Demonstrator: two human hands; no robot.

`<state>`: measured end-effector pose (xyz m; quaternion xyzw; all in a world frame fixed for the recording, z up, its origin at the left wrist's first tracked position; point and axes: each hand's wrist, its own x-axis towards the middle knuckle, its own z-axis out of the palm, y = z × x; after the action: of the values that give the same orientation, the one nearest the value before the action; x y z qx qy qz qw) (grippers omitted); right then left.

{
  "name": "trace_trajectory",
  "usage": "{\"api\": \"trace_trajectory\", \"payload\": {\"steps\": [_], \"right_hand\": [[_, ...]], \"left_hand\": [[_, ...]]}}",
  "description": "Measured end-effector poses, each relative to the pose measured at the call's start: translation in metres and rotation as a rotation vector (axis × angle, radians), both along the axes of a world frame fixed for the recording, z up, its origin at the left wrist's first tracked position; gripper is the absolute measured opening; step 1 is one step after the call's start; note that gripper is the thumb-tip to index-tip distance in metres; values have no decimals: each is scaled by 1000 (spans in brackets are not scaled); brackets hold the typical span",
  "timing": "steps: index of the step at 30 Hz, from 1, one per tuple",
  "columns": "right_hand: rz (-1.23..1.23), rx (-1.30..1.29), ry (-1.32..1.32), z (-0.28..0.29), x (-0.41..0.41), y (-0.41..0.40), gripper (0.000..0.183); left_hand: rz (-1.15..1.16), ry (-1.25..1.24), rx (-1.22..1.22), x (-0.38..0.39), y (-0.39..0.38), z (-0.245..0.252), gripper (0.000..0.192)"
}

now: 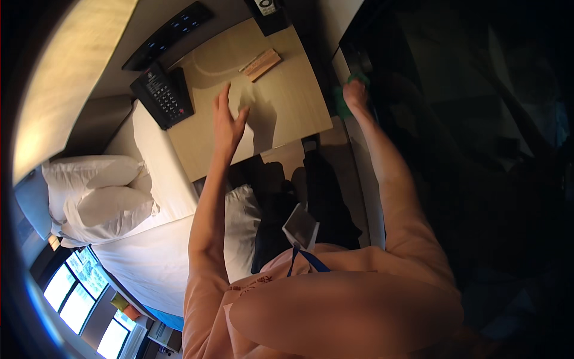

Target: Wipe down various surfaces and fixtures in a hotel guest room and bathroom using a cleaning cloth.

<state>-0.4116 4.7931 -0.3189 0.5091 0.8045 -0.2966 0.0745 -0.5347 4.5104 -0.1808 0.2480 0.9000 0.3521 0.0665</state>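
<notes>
My left hand, its fingers apart and nothing in them, hovers over a light wooden bedside table and casts a shadow on its top. A black desk telephone stands to the left of that hand. Past the fingertips lies a small orange-brown printed card or packet. Over on the right, my right hand is closed around a green cloth. The cloth is at the edge of a large dark reflective panel; whether it touches the surface I cannot tell.
A bed with a white sheet and rumpled white pillows adjoins the table on the left. A black control panel is on the wall behind the telephone. At the table's far corner sits a dark object. A badge hangs from my neck.
</notes>
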Motion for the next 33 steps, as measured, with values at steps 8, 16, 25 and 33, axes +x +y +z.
{"api": "trace_trajectory", "payload": {"steps": [8, 16, 25, 33], "right_hand": [[147, 12, 124, -2, -75, 50, 28], [167, -916, 614, 121, 1, 1, 39], [1143, 222, 436, 75, -23, -92, 46], [869, 524, 601, 40, -192, -62, 47]], "left_hand": [[-247, -35, -167, -71, 80, -35, 31], [-472, 736, -225, -113, 138, -14, 13], [-550, 589, -308, -130, 130, -12, 9], [-333, 422, -357, -81, 6, 87, 16]]}}
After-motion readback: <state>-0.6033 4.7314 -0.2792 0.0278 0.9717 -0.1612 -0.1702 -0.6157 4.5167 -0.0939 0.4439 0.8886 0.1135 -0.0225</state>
